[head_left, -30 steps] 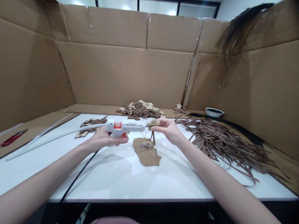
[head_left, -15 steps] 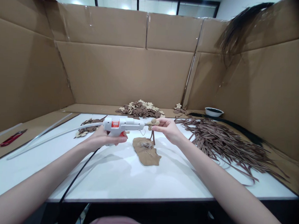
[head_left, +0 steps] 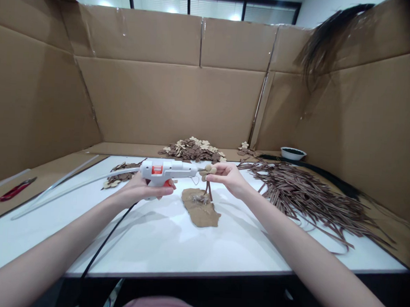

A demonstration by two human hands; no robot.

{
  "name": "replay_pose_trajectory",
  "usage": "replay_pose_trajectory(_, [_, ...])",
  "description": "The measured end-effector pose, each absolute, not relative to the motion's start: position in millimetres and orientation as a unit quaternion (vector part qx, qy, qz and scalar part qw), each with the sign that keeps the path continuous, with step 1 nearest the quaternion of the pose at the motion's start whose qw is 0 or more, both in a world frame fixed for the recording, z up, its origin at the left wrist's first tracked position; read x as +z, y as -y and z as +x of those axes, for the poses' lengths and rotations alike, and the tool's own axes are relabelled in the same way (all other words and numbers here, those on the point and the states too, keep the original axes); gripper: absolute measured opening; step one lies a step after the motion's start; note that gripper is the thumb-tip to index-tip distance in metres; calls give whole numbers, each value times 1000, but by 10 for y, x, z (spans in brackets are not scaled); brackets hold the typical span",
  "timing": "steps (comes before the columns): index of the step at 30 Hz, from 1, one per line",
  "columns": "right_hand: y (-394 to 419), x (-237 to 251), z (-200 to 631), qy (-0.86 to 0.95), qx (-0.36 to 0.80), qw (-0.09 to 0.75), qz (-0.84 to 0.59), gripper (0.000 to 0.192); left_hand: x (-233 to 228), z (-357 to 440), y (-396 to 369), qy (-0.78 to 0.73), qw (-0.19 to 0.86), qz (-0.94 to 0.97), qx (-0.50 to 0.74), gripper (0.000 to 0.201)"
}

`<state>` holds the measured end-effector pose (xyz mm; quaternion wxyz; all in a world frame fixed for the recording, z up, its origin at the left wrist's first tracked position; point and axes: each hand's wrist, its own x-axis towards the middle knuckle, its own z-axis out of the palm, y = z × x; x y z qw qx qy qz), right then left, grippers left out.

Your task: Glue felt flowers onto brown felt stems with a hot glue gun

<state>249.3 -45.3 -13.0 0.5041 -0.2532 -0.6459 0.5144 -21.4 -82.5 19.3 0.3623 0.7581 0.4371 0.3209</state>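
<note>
The small paper flower (head_left: pixel 208 171) on its brown stem is held above the middle of the bench (head_left: pixel 173 243), over a brown scrap pad (head_left: pixel 201 207) that lies toward the far edge. The right hand (head_left: pixel 228 176) pinches it just under the petals, fingers closed on the stem. The left hand (head_left: pixel 139 190) is wrapped around the grip of the white glue gun (head_left: pixel 165 170), whose nozzle meets the flower's left side. My advice for this joint: squeeze gently, keep the bead small, keep the fingertips behind the petals and clear of hot glue, and work over the pad so drips land there. Brown strips (head_left: pixel 306 195) lie toward the right edge, petal heaps (head_left: pixel 192 149) at the far edge.
</note>
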Motion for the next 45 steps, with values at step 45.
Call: replay_pose_trajectory(45, [331,-11,2813,665,504,413,-366,29,-83,-529,854,-489,331,785,186,34])
